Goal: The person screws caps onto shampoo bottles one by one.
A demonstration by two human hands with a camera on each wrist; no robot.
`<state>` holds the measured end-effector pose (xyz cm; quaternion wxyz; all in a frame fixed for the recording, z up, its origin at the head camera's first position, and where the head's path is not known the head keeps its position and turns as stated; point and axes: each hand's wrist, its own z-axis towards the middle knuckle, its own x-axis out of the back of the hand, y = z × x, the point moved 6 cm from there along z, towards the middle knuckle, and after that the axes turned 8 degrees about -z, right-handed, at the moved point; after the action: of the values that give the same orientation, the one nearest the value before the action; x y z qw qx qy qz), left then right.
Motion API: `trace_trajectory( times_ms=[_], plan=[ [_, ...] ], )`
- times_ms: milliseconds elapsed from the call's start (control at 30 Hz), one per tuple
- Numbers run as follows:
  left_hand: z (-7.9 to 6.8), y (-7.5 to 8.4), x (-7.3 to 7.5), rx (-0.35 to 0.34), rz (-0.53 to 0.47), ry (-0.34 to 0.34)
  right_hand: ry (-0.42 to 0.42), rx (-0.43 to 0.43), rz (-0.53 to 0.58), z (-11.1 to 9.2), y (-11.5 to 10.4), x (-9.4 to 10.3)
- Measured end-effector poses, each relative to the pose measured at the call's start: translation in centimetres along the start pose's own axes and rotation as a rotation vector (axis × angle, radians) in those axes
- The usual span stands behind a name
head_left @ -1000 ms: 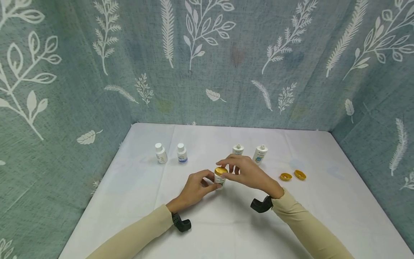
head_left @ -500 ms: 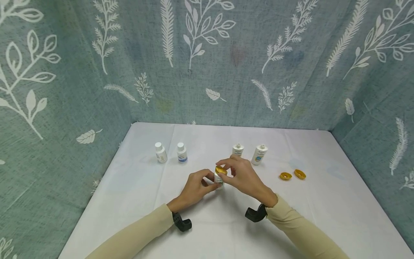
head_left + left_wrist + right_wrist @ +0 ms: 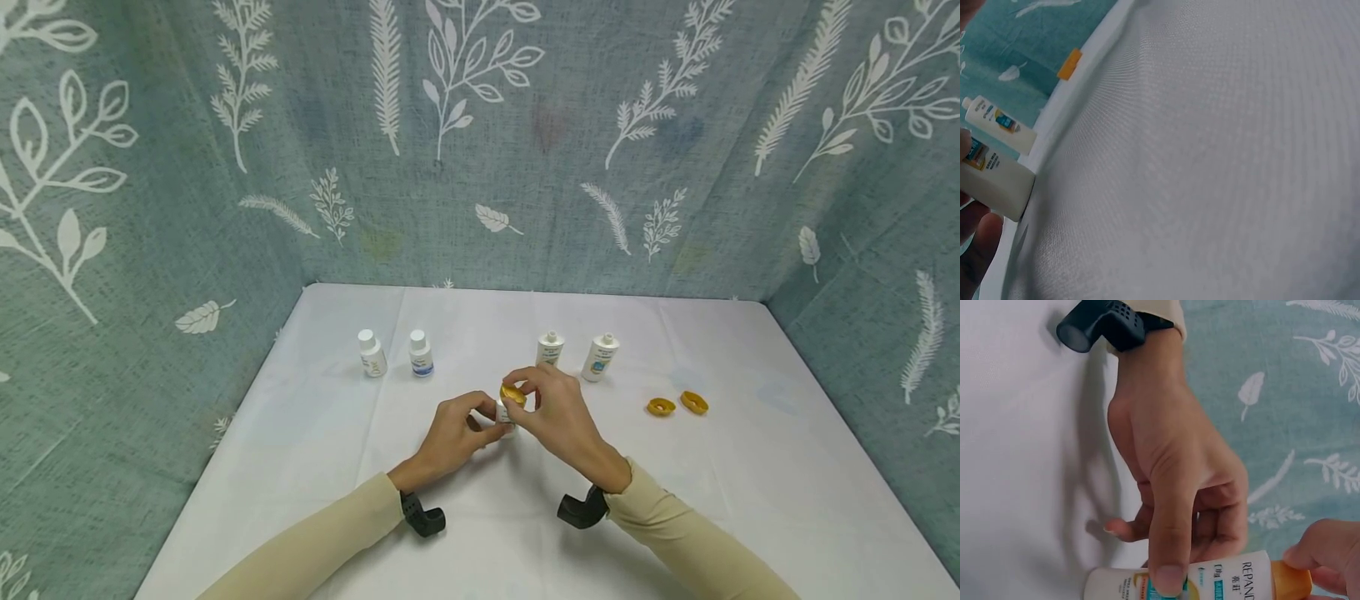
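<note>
Near the middle of the table stands a small white lotion bottle point(image 3: 1235, 582) with a printed label and an orange-yellow cap point(image 3: 1291, 579) on its top. My left hand point(image 3: 459, 429) grips the bottle's body between thumb and fingers; the right wrist view shows its thumb pressed along the label. From the other side my right hand point(image 3: 558, 417) pinches the cap with thumb and forefinger. In the left wrist view only the bottle's lower part point(image 3: 997, 190) shows, its base right at the tablecloth.
Behind my right hand stand two white bottles with bare necks, one uncapped bottle point(image 3: 601, 358) and another point(image 3: 550, 346). Two loose orange-yellow caps lie to the right, a nearer cap point(image 3: 661, 407) beside another cap point(image 3: 694, 402). Two white-capped bottles point(image 3: 372, 354) point(image 3: 422, 354) stand back left.
My right wrist and forearm have swung left and toward me, the hand turning while its fingers stay on the cap. My left hand and the bottle have kept their place.
</note>
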<state>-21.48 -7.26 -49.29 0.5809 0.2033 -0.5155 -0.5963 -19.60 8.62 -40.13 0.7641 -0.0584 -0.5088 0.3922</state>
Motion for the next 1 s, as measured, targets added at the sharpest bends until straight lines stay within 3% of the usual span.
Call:
trace_trajectory(
  times_ms=[267, 500, 667, 833, 1000],
  plan=[
    [0.0, -0.3, 0.0, 0.031, -0.019, -0.005, -0.105, 0.039, -0.045, 0.5, 0.2, 0.4],
    [-0.1, -0.6, 0.0, 0.043, -0.047, -0.017, -0.233, 0.125, -0.012, 0.9, 0.7, 0.7],
    [-0.1, -0.7, 0.0, 0.033, -0.044, -0.017, -0.274, 0.182, 0.013, 1.0, 0.6, 0.7],
    [-0.1, -0.6, 0.1, 0.019, -0.034, -0.017, -0.305, 0.175, 0.011, 1.0, 0.7, 0.5],
    [-0.2, -0.5, 0.1, -0.006, -0.041, -0.015, -0.272, 0.121, -0.008, 0.8, 1.0, 0.2]
  ],
)
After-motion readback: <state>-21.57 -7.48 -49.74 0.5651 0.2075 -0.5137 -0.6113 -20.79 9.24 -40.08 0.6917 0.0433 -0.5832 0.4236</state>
